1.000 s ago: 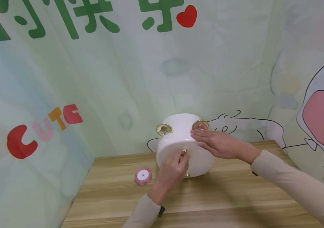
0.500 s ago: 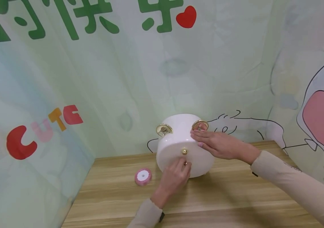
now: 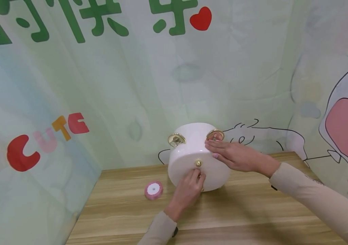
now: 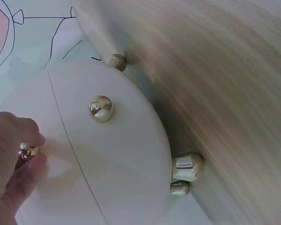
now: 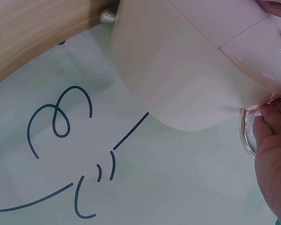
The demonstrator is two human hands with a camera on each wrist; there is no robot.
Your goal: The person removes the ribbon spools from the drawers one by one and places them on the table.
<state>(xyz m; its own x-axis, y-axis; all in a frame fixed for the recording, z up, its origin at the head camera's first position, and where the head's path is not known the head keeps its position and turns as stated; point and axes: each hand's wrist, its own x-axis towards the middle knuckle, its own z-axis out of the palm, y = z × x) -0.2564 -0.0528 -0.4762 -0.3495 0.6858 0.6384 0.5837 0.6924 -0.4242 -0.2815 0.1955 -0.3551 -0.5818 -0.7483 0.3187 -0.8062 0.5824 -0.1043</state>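
A glossy white round-fronted box (image 3: 181, 168) with small gold feet (image 4: 187, 167) stands on the table. My left hand (image 3: 189, 187) pinches a gold knob (image 4: 28, 151) on the middle of its front between thumb and fingers, which largely cover it. Another gold knob (image 3: 198, 163) shows above that hand. Across a thin seam, a lower gold knob (image 4: 101, 108) appears in the left wrist view. My right hand (image 3: 238, 156) rests, fingers straight, on the box's upper right side, beside the right gold-rimmed ear (image 3: 215, 135). The left ear (image 3: 176, 139) is untouched.
A pink ribbon spool (image 3: 153, 190) with a white centre lies left of the box on the wood-grain table (image 3: 121, 211). A printed cloth backdrop (image 3: 137, 95) hangs close behind the box and along both sides of the table.
My left hand has gone from the top knob down to the knob below it, uncovering the top one. My right hand keeps its place on the box.
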